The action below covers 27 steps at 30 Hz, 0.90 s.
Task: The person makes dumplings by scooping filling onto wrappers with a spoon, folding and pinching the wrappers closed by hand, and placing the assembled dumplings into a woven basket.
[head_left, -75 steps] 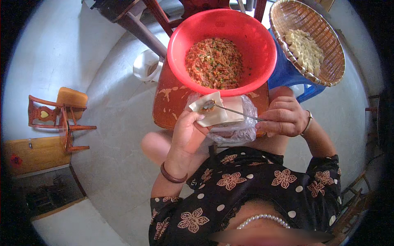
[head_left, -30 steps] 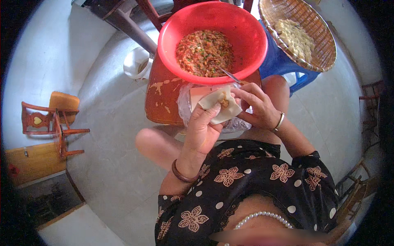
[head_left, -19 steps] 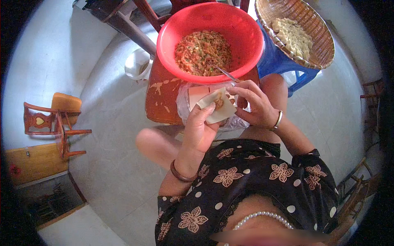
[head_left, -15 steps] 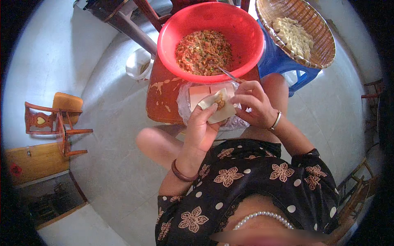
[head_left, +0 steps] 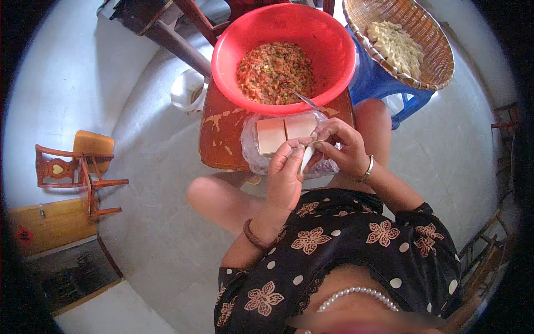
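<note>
Pale floor tiles surround a worn chair bearing a red bowl of filling. On the bowl's near side, the left hand and right hand, fingers bent, pinch a folded wrapper.

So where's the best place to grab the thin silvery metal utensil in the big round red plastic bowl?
Probably the outer end of its handle, coming from the near side, where the right hand is. The utensil slants toward the near rim of the bowl, leaving that end exposed, while its other end is hidden in the orange-red chopped filling.
</note>
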Available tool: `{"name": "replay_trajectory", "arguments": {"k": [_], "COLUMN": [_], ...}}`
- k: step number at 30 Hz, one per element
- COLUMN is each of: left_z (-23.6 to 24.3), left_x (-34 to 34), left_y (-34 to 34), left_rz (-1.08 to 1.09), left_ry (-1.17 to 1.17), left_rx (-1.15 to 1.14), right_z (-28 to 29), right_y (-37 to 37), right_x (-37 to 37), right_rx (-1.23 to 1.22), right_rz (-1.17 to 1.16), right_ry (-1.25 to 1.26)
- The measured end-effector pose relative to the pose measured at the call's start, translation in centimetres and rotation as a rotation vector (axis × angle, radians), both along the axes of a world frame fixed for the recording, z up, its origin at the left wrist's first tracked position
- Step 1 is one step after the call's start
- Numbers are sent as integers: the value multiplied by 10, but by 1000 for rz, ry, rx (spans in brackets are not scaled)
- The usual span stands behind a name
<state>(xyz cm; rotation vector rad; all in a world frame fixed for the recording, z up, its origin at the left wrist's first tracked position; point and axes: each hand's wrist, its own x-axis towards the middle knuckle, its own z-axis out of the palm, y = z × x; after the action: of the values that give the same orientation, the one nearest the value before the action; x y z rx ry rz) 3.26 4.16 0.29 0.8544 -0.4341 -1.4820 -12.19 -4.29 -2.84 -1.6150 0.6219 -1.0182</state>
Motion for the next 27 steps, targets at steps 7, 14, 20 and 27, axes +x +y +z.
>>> {"name": "replay_trajectory", "arguments": {"k": [7, 14, 20, 27], "left_z": [11, -6, -7, -11], "left_x": [-8, 7, 10, 20], "left_y": [1, 5, 8, 5], "left_rz": [53, -35, 10, 67], "left_ry": [-114, -358, -424, -959], "left_rx": [-152, -68, -114, -194], "right_z": [-5, 13, 4, 30], "right_y": [-3, -8, -10, -10], "right_x": [3, -1, -5, -2], "right_rx": [66, -183, -144, -603], "right_rz": [-61, -2, 99, 130], "right_ry": [-107, -15, 78, 211]}}
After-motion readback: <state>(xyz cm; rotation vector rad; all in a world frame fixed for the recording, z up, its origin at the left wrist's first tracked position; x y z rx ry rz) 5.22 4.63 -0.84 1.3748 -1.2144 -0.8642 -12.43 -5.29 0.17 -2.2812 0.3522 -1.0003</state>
